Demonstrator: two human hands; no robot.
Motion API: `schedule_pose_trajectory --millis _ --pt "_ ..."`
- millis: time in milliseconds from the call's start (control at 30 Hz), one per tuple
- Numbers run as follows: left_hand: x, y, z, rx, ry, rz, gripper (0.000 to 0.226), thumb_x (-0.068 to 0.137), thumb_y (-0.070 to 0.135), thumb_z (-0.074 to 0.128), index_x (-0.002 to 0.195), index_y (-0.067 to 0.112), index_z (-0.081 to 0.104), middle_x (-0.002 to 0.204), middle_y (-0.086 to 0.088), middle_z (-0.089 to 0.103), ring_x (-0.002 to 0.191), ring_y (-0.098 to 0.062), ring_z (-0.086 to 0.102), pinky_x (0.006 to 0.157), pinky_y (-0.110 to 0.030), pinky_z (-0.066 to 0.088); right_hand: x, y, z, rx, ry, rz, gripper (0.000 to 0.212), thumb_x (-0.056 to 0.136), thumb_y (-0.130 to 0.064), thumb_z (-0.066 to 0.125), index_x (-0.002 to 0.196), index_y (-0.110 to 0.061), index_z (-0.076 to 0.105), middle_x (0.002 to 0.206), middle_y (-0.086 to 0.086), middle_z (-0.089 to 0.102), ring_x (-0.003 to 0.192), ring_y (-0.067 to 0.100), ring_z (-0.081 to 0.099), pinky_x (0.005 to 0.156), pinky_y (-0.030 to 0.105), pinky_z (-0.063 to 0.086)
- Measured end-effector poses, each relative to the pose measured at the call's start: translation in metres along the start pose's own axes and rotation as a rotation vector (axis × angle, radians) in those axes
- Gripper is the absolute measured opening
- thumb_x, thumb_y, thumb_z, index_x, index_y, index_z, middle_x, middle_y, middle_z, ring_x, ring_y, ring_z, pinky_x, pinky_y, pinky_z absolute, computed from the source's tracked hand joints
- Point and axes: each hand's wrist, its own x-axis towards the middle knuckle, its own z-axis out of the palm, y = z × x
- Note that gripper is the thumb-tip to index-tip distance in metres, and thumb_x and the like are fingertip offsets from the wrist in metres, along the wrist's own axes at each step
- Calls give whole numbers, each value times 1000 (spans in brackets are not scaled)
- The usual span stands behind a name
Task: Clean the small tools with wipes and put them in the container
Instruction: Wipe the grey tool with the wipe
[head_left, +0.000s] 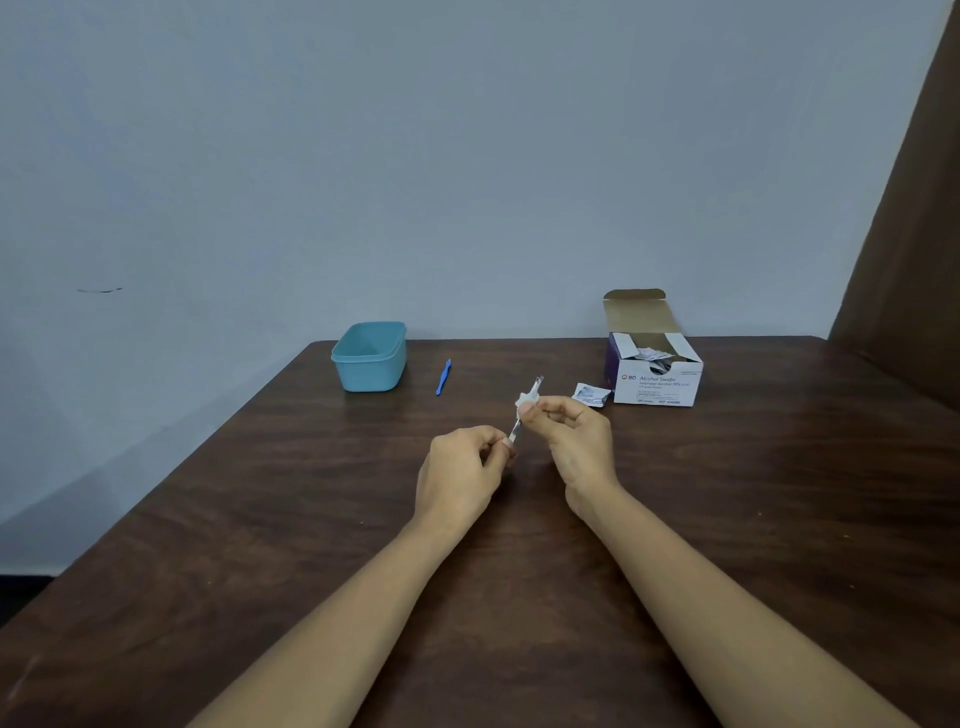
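Early days I reckon: mid-frame the left hand (462, 467) pinches the metal tool (516, 430), the right hand (571, 431) rubs a wipe (523, 400) round it, and the blue tool (443, 378) waits beside the container (370, 364) on the worktop (311, 519)

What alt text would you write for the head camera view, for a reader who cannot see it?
Over a dark wooden table, the left hand holds one end of a small metal tool while the right hand pinches a white swab on it. Behind lie a teal container, a blue tool, a torn sachet and an open alcohol-swab box.
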Motion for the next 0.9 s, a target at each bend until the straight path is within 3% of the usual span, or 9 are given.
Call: schedule_pose_trajectory --millis 167,333,467,567,700,900 --pt "0 -1 2 2 -15 -5 15 94 31 57 92 30 72 80 9 73 79 -6 68 79 -39 57 0 -6 1 74 7 23 22 82 -7 73 100 1 63 77 3 68 51 -6 57 52 7 42" --pt "0 -2 3 35 2 3 16 93 32 56 92 28 72 78 9 72 79 -9 68 76 -39 56 3 -1 0 -15 -10 2 18 87 -10 68 97 5 66 54 -16 61 49 -5 49 52 8 38" --pt "-1 -1 3 90 10 34 18 93 33 55 88 24 70 74 6 70 76 -13 66 73 -39 55 5 3 -1 -110 -15 5 17 87 -20 68 87 -3 70 53 -15 54 52 -1 45 59 19 38" --pt "-2 -1 2 104 15 41 18 94 31 54 88 23 70 74 4 69 74 -14 65 72 -39 55 5 7 1 -256 -25 -29 21 85 -30 68 71 -14 69 61 -6 60 61 8 49 64 28 41" --pt "-1 -2 1 105 15 27 17 93 28 55 93 23 71 79 4 70 80 -16 65 73 -38 55 1 7 4 -445 -77 -87 24 85 -33 68 67 -17 69 63 -7 67 61 6 58 63 21 43" --pt "-1 -2 1 148 27 26 18 94 28 54 90 20 70 77 2 69 79 -18 64 67 -34 52 1 5 5 -483 -139 -66 23 84 -30 70 67 -15 70 62 -4 68 58 3 56 60 20 42"
